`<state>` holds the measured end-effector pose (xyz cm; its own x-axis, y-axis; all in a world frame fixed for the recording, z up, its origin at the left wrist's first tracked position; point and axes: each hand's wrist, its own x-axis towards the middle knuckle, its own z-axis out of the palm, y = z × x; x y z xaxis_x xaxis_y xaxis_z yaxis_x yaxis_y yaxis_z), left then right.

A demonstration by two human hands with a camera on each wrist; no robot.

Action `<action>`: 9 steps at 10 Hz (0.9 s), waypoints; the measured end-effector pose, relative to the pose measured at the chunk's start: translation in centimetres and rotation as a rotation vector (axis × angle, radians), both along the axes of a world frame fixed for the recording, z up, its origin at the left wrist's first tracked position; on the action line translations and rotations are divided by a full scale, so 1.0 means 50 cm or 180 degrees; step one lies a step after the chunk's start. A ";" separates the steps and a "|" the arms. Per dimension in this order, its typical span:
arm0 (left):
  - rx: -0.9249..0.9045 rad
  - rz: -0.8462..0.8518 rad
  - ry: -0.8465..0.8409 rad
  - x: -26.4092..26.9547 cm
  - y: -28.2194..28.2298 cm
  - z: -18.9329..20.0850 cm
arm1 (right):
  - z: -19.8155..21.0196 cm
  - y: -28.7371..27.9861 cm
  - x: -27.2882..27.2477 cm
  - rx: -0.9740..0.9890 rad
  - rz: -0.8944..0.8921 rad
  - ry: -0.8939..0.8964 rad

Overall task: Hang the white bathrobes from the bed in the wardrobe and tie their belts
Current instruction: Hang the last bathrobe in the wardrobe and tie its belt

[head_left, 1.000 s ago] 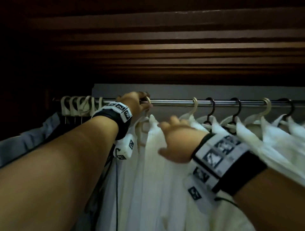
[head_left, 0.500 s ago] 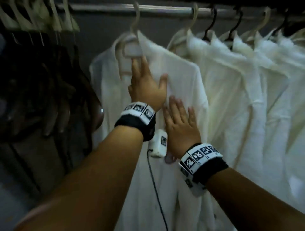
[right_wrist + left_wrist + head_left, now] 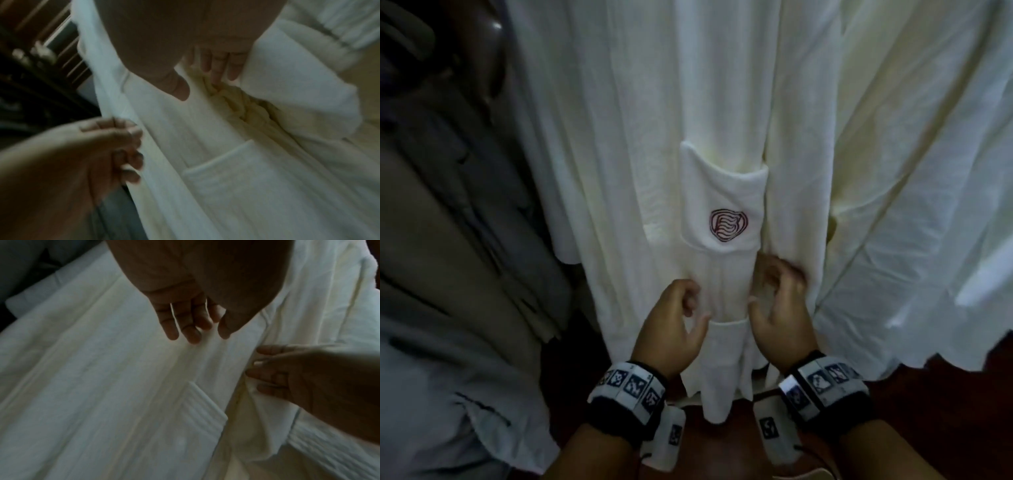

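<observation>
We are looking down the front of a white bathrobe that hangs upright in the wardrobe, with our two hands low against its cloth. Its chest pocket carries a dark red embroidered emblem, and both hands sit just below that pocket. Our left hand hovers against the robe's front panel with its fingers loosely curled and nothing caught between them (the left wrist view shows them hanging free, tips near the fabric). Our right hand is just beside it, fingers bent inward at the robe's front edge; the right wrist view shows its fingertips pushed into a bunched, yellowish fold of cloth, but we cannot tell whether they truly pinch that fold or only press on it. A second, lower pocket shows between the two hands. We cannot pick out the belt as a separate piece in any view. More white bathrobes hang close on the right, touching the one we are handling. To the left hang darker grey and brown garments. Below the hems lies a dark reddish floor.
</observation>
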<state>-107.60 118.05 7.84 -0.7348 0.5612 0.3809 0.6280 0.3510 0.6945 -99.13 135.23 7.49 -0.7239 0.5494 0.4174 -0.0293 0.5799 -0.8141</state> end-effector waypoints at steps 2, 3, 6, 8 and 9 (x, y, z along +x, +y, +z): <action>0.0367 0.0466 -0.0752 0.019 0.082 -0.016 | 0.105 0.035 0.003 -0.0609 0.1972 -0.0399; 0.0292 0.1264 -0.0796 -0.002 0.076 -0.021 | 0.115 0.076 -0.014 -0.0192 0.1812 -0.0624; 0.0219 0.1862 -0.1021 0.018 0.012 -0.031 | 0.027 0.079 -0.069 0.0134 0.1877 -0.1507; 0.0202 0.2177 -0.1100 0.070 0.008 -0.047 | -0.009 0.007 -0.073 0.0449 0.2597 -0.2454; 0.0167 0.2195 -0.0700 0.103 0.008 -0.041 | -0.085 -0.014 -0.081 0.0205 0.2779 -0.2836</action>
